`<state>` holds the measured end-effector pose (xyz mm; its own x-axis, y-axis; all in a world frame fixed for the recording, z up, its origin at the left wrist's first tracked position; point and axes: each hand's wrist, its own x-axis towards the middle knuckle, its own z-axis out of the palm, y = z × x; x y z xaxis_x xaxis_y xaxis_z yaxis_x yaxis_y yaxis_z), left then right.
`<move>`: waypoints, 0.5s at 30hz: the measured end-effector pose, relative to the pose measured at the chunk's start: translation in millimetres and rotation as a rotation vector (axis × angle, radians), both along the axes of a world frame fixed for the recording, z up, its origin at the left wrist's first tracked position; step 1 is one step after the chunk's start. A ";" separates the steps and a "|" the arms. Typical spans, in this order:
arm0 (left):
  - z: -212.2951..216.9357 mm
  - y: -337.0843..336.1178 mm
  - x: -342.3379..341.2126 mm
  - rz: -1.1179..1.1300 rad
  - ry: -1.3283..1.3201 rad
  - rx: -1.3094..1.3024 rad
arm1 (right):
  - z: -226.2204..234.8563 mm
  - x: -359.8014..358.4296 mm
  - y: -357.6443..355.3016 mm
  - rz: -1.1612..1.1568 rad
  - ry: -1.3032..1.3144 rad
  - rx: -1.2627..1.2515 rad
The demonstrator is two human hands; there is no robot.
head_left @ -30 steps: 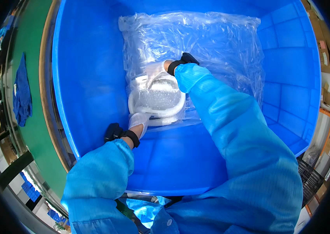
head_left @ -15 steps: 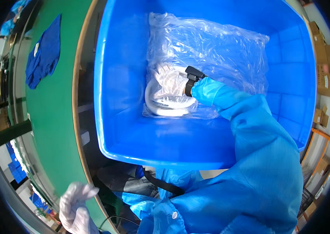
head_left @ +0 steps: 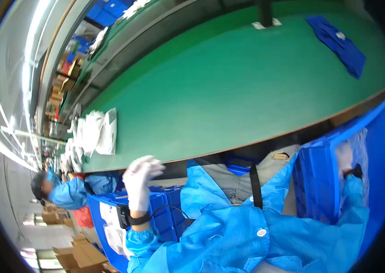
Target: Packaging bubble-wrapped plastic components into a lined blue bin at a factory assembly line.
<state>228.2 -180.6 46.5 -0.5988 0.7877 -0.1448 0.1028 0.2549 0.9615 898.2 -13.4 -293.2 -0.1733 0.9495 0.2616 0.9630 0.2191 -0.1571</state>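
Clear plastic film point(head_left: 359, 142) lies in the blue bin point(head_left: 383, 129) at far right, my right hand point(head_left: 344, 158) at it.
I judge the film light, limp and slippery, easily torn, best held by a gathered fold at an edge. My right fingers are too blurred to tell whether they grip; my white-gloved left hand point(head_left: 138, 179) is raised, fingers loosely curled around nothing, beside the green surface point(head_left: 210, 95). Against the frame half a second ago, the view has swung left, pushing the bin to the margin.
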 end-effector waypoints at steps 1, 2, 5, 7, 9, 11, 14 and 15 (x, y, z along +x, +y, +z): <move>0.8 -20.3 -41.6 0.216 0.034 0.053 | 67.1 -14.4 12.7 -0.190 0.062 -0.146; 3.5 -44.6 -87.1 0.434 0.086 0.104 | 124.6 -40.0 15.3 -0.389 0.126 -0.301; -28.8 -116.6 -270.3 0.818 0.257 0.161 | 147.7 69.4 36.6 -0.604 0.004 -0.124; -31.6 -129.8 -352.4 0.995 0.250 -0.098 | 222.1 62.3 48.5 -0.635 0.138 0.120; -33.0 -115.6 -423.0 1.077 0.069 -0.203 | 295.0 -53.2 44.6 -0.285 0.372 0.312; -56.4 -106.2 -512.0 0.834 -0.203 -0.087 | 358.7 -240.9 26.9 -0.143 0.578 0.090; -112.0 -195.0 -645.2 0.217 -0.005 -0.174 | 378.9 -520.1 21.9 0.282 0.851 -0.585; -128.5 -224.8 -667.4 0.204 0.180 -0.074 | 388.2 -601.3 8.6 0.370 0.871 -0.916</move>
<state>-439.2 -405.4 -82.1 -0.7651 0.6396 -0.0744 0.2099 0.3569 0.9103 297.0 -4.8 95.0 -0.5624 0.7744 -0.2899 0.3782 -0.0708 -0.9230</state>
